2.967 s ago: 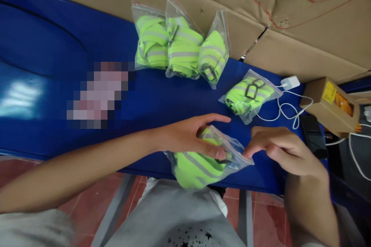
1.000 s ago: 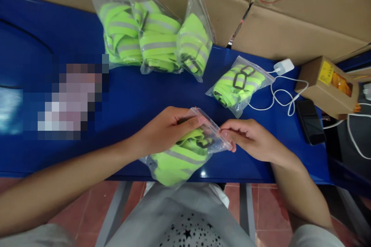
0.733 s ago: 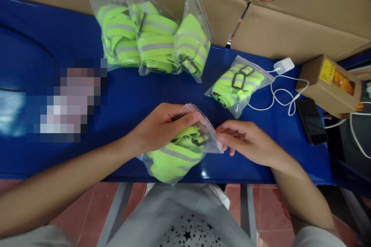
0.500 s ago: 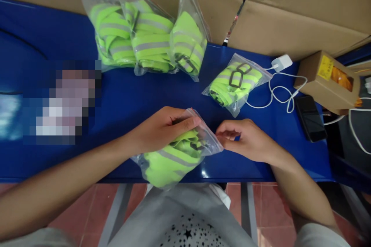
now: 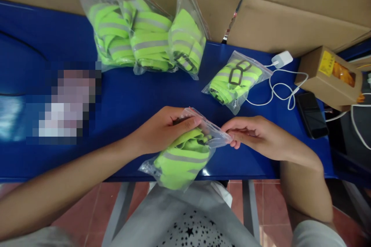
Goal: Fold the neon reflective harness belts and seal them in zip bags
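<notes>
At the front edge of the blue table (image 5: 121, 96) lies a clear zip-lock bag (image 5: 218, 133) with a folded neon-yellow reflective strap (image 5: 185, 158) inside. My left hand (image 5: 165, 129) grips the bag near the upper left end of its zip edge, thumb on top and fingers hidden behind. The other end of that edge is pinched by my right hand (image 5: 249, 135), between thumb and fingertips. Between both hands the bag's mouth is stretched slanting down to the right. Whether the zip is sealed cannot be made out.
Three similar filled bags (image 5: 150, 42) lean on the cardboard at the back. One more bag (image 5: 236, 79) lies flat, beside a white charger (image 5: 282, 60) with its cable. A black phone (image 5: 311, 115) and a cardboard box (image 5: 329, 79) are at the right. A blurred-out patch covers something at left.
My right hand has closed on the right end of the bag's zip edge and moved right. The bag has shifted slightly right with it, while my left hand keeps its grip.
</notes>
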`<state>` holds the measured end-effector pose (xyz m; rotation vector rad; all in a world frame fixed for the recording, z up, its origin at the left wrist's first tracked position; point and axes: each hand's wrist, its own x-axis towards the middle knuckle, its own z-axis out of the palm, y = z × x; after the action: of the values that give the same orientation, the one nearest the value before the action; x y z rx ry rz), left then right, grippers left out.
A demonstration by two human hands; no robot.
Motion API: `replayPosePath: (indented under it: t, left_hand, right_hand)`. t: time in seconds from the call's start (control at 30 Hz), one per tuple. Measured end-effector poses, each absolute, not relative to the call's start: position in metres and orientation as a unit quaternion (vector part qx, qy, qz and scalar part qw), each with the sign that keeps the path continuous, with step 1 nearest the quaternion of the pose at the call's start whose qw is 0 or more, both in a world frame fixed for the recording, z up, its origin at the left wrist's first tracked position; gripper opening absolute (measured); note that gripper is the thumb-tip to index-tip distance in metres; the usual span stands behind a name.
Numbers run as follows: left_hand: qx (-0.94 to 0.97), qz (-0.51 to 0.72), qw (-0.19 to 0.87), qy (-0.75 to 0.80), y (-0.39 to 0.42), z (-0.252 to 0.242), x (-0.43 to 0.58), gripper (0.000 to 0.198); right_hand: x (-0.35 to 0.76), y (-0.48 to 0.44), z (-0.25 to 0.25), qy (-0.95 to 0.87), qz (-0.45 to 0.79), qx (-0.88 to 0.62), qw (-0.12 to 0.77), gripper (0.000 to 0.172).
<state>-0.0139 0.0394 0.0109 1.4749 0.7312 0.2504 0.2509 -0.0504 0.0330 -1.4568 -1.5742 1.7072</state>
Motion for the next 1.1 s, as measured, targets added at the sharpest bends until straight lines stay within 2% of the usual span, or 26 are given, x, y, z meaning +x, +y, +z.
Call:
replayPosePath:
  t: [0.17, 0.27, 0.33, 0.6, 0.73, 0.9, 1.1]
  left_hand:
    - [0.652, 0.14, 0.676, 0.313, 0.038, 0.015, -0.014, 0.029]
    - [0.66, 0.162, 0.66, 0.32, 0.036, 0.015, -0.012, 0.028]
    - [0.658, 0.174, 0.656, 0.326, 0.035, 0.014, -0.012, 0.029]
    - [0.634, 0.181, 0.666, 0.35, 0.036, 0.015, -0.012, 0.031]
    - [0.645, 0.174, 0.679, 0.305, 0.037, 0.017, -0.012, 0.03]
    - [0.644, 0.145, 0.701, 0.27, 0.036, 0.018, -0.014, 0.031]
    - [0.618, 0.125, 0.712, 0.309, 0.031, 0.014, -0.01, 0.032]
  right_hand:
    - [0.241, -0.048, 0.028, -0.528, 0.649, -0.518, 0.18, 0.036]
    - [0.237, -0.047, 0.028, -0.538, 0.635, -0.512, 0.213, 0.039]
    - [0.236, -0.046, 0.029, -0.533, 0.629, -0.514, 0.237, 0.035]
    - [0.241, -0.047, 0.032, -0.48, 0.672, -0.519, 0.224, 0.026]
    - [0.251, -0.044, 0.036, -0.481, 0.666, -0.53, 0.207, 0.028]
    - [0.252, -0.043, 0.038, -0.473, 0.67, -0.524, 0.23, 0.032]
    - [0.243, -0.045, 0.028, -0.523, 0.648, -0.518, 0.196, 0.027]
